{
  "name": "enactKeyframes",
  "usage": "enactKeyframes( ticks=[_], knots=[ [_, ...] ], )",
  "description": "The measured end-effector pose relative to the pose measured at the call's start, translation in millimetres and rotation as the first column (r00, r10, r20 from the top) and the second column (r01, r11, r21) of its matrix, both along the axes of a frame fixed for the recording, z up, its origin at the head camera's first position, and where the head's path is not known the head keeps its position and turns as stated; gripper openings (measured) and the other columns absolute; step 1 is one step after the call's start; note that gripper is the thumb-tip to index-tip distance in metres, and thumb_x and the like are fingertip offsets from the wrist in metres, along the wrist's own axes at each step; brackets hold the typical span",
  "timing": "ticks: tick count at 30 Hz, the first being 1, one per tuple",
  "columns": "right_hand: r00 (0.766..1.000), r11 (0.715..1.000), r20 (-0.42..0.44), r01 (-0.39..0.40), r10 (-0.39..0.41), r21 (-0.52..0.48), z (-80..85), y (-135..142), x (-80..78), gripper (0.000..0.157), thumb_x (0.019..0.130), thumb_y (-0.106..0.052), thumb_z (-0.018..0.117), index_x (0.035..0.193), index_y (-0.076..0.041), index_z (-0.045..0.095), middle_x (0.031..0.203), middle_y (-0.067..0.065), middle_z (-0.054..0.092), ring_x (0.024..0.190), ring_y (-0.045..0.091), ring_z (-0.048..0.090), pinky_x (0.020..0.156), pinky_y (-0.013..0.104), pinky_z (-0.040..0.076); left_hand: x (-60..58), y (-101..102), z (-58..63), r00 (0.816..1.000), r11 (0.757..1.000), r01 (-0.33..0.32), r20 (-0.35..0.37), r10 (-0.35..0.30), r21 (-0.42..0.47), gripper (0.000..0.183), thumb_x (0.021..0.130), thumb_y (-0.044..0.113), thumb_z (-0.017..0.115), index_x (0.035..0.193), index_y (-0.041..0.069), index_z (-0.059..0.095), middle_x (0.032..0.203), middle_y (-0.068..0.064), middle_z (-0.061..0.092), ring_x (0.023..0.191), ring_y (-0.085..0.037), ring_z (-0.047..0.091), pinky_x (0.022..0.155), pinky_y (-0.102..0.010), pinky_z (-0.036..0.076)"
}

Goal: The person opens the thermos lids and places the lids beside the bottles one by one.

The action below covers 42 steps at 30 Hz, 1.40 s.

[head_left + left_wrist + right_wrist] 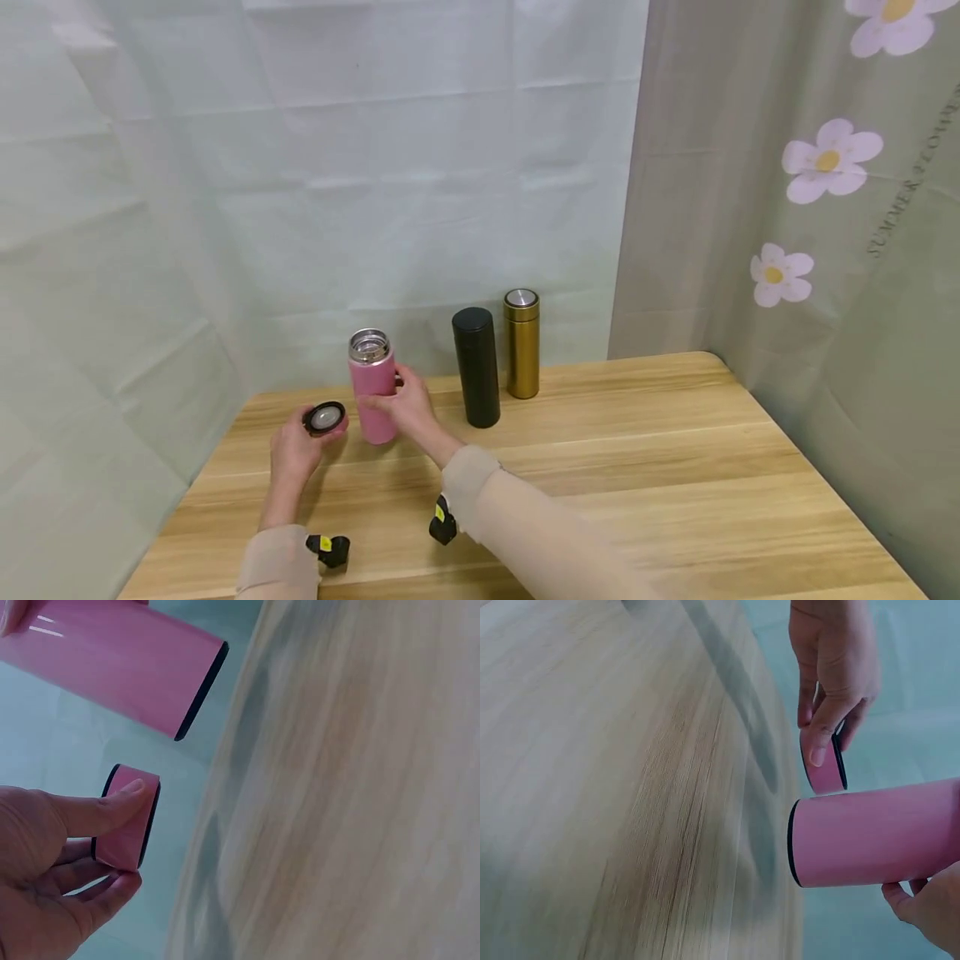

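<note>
In the head view, my right hand [411, 410] grips a pink thermos bottle [372, 385] around its body. The bottle is upright and uncapped, its steel mouth showing at the top. To its left, my left hand [292, 452] pinches the pink lid [326, 417] between thumb and fingers, with the black rim and pale inside facing up. The left wrist view has the lid [127, 821] below the bottle [127, 664], apart from it. From the right wrist, the bottle's black-edged base [793, 844] shows near the table edge, close to the lid [825, 765].
A black thermos [477, 367] and a gold thermos [522, 343] stand capped to the right of the pink bottle. Both are near the back edge of the wooden table [675, 467]. Pale cloth [450, 208] hangs behind, and a flowered curtain [832, 162] hangs on the right.
</note>
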State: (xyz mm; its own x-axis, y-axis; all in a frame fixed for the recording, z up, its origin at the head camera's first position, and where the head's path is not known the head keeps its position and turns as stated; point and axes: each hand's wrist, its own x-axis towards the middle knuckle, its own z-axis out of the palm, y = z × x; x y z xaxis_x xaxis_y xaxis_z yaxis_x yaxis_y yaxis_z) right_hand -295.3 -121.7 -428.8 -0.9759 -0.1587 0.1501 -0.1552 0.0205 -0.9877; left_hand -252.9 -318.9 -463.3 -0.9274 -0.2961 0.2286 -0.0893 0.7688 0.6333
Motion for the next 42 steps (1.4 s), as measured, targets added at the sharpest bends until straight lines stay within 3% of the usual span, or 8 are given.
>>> enactKeyframes(
  ticks=[9, 12, 20, 28, 42],
  knots=[
    [0.999, 0.999, 0.019, 0.028, -0.028, -0.025, -3.2, -20.0, -5.9, 0.064, 0.078, -0.004, 0.091, 0.136, -0.007, 0.065, 0.124, 0.008, 0.071, 0.114, 0.024, 0.067, 0.101, 0.041, 0.053, 0.4, -16.9, -8.4, 0.994, 0.996, -0.009, 0.113, -0.001, 0.087, 0.077, 0.086, 0.013, 0.083, 0.145, -0.013, 0.042, 0.138, -0.043, 0.050, 0.128, -0.060, 0.047, 0.110, -0.066, 0.035],
    [0.999, 0.999, 0.026, 0.032, -0.031, -0.014, -7.3, -26.3, -5.6, 0.064, 0.078, -0.005, 0.091, 0.136, -0.006, 0.065, 0.122, 0.008, 0.071, 0.112, 0.023, 0.068, 0.099, 0.039, 0.054, -1.3, -21.3, -9.5, 0.991, 0.998, 0.001, 0.134, -0.010, 0.068, 0.078, 0.086, 0.015, 0.084, 0.144, -0.014, 0.041, 0.138, -0.044, 0.049, 0.128, -0.061, 0.046, 0.110, -0.066, 0.035],
    [0.998, 0.996, -0.056, -0.013, 0.018, 0.086, -22.1, -38.7, -0.7, 0.061, 0.080, -0.013, 0.092, 0.134, -0.006, 0.063, 0.118, 0.000, 0.063, 0.110, 0.015, 0.065, 0.095, 0.028, 0.053, -2.5, -21.1, -19.3, 0.987, 0.998, 0.033, 0.153, -0.042, 0.058, 0.077, 0.087, 0.022, 0.083, 0.139, -0.019, 0.043, 0.135, -0.045, 0.050, 0.126, -0.061, 0.048, 0.109, -0.066, 0.037],
    [0.995, 0.985, -0.093, -0.016, 0.032, 0.171, -25.7, -44.7, -6.0, 0.067, 0.081, -0.020, 0.092, 0.138, -0.006, 0.060, 0.123, 0.002, 0.063, 0.115, 0.016, 0.062, 0.102, 0.033, 0.050, -4.0, -24.5, -19.6, 0.985, 0.997, 0.043, 0.166, -0.054, 0.070, 0.078, 0.090, 0.027, 0.082, 0.141, -0.018, 0.043, 0.136, -0.044, 0.051, 0.128, -0.060, 0.048, 0.109, -0.065, 0.038],
    [0.994, 0.982, -0.104, -0.019, 0.039, 0.186, -29.1, -53.6, -9.4, 0.071, 0.081, -0.017, 0.092, 0.143, -0.008, 0.057, 0.127, 0.002, 0.063, 0.118, 0.017, 0.062, 0.103, 0.033, 0.049, -4.7, -24.2, -23.9, 0.988, 0.995, 0.048, 0.142, -0.061, 0.090, 0.077, 0.088, 0.022, 0.082, 0.141, -0.017, 0.043, 0.137, -0.044, 0.051, 0.128, -0.061, 0.048, 0.110, -0.066, 0.038]
  ],
)
